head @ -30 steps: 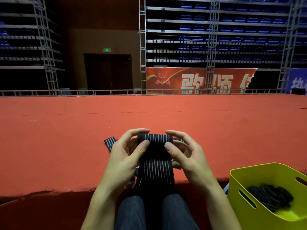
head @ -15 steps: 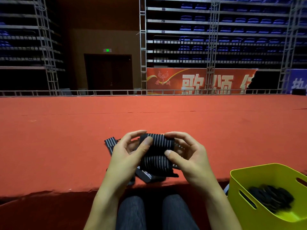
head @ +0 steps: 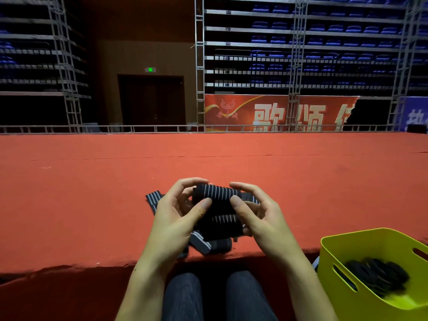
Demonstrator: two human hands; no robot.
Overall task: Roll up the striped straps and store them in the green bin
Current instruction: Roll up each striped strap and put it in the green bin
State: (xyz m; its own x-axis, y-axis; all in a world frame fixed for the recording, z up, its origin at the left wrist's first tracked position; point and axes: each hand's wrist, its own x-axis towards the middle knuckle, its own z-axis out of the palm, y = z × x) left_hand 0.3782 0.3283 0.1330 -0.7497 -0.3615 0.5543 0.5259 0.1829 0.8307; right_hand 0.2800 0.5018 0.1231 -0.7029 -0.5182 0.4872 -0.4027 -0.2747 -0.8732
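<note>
Where the stage [head: 92, 205] edge drops away nearest the camera, the person's knees [head: 217, 295] in dark trousers show below it, and both forearms reach up over them toward the strap [head: 215, 198]. To the right of the strap and nearer the camera, the bin [head: 347, 304] stands off the stage edge, its rim tilted toward the viewer; a dark heap of rolled straps [head: 379, 276] lies inside it against the far wall.

The left hand [head: 176, 218] comes in from the left of the strap, palm turned inward, its thumb pressed on the roll's near face and its fingers curled over the roll's top left end. The right hand [head: 261, 216] mirrors it from the right, thumb on the near face, fingers arched over the top right end. Both hands are clamped on the strap, which is held just above the stage, rolled into a thick cylinder lying crosswise, with a short unrolled length hanging below between the palms.

Under and just left of the strap, loose straps [head: 208, 244] lie in a pile on the stage, one end poking out past the left hand's knuckles.

Far beyond the strap, a low rail [head: 139, 129] ends the stage; behind it stand a red banner [head: 273, 112], a dark door [head: 151, 100] and tiers of blue seats [head: 324, 38].
</note>
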